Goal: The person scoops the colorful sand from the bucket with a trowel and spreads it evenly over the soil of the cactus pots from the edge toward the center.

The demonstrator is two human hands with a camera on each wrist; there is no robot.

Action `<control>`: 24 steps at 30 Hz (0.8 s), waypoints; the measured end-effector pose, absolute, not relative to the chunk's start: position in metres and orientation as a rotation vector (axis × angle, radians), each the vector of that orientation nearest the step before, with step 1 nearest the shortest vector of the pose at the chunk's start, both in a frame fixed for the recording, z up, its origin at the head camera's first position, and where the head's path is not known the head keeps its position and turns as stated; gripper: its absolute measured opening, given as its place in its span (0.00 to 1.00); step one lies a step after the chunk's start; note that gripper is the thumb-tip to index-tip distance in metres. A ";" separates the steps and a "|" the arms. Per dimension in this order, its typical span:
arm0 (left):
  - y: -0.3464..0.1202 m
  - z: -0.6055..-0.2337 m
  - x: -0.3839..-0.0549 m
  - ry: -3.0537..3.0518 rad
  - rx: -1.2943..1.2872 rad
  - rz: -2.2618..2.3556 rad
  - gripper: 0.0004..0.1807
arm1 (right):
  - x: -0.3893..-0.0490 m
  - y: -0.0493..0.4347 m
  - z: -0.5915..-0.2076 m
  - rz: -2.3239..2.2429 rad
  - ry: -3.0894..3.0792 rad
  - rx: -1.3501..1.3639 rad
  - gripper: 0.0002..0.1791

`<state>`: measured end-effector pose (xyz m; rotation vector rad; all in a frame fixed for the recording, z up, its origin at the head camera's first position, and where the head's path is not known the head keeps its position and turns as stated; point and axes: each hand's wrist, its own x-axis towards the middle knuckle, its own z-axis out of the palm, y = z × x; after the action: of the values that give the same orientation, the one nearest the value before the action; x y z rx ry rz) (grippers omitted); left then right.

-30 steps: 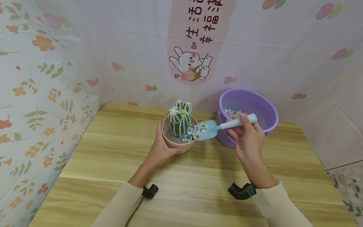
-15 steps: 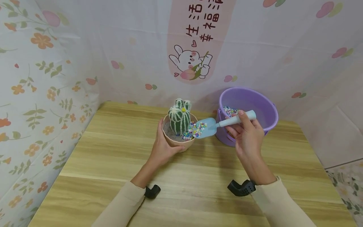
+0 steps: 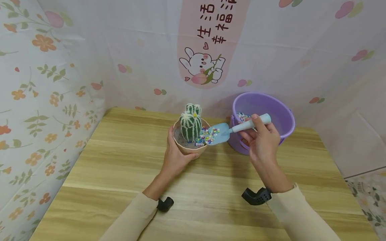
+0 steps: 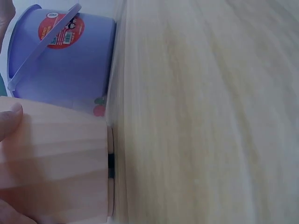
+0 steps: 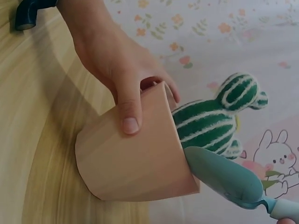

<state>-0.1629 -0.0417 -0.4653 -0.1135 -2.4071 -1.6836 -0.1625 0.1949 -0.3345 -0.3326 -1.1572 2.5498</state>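
Note:
My left hand [image 3: 176, 159] grips a peach-coloured flowerpot [image 5: 140, 154], thumb along its near wall and fingers round the far left side. In the left wrist view the pot's base is at the tabletop. A knitted green-and-white cactus [image 3: 191, 129] stands in the pot. Colourful pebbles [image 3: 200, 140] lie to the cactus's right, over a grey surface. My right hand [image 3: 265, 142] holds a light blue hand trowel [image 3: 224, 132] by its handle. The blade's tip overlaps the pot's right rim, with more pebbles on it. In the right wrist view only the blade's underside shows.
A purple bucket [image 3: 281, 115] stands behind my right hand, its back near the patterned wall cloth [image 3: 144, 60]. Pebbles [image 3: 242, 116] lie inside it, partly hidden by my hand. Everything rests on a wood-grain table [image 3: 120, 157]. A black wrist device [image 3: 256, 196] sits at each cuff.
My left hand and the pot have shifted slightly to the right and turned a little. The trowel's handle end is slightly higher, while its tip stays at the pot's rim.

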 end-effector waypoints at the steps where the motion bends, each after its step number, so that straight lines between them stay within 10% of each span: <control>1: -0.041 -0.465 -0.163 -2.404 -0.104 -1.676 0.74 | -0.163 0.195 -0.334 2.545 -1.155 -0.333 0.13; 24: -0.047 -0.464 -0.166 -2.407 -0.155 -1.703 0.76 | -0.166 0.198 -0.330 2.497 -1.191 -0.312 0.14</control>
<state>-0.1663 -0.0474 -0.4644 -0.1554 -2.4074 -1.7029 -0.1658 0.1984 -0.3301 -0.3121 -1.1912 2.4965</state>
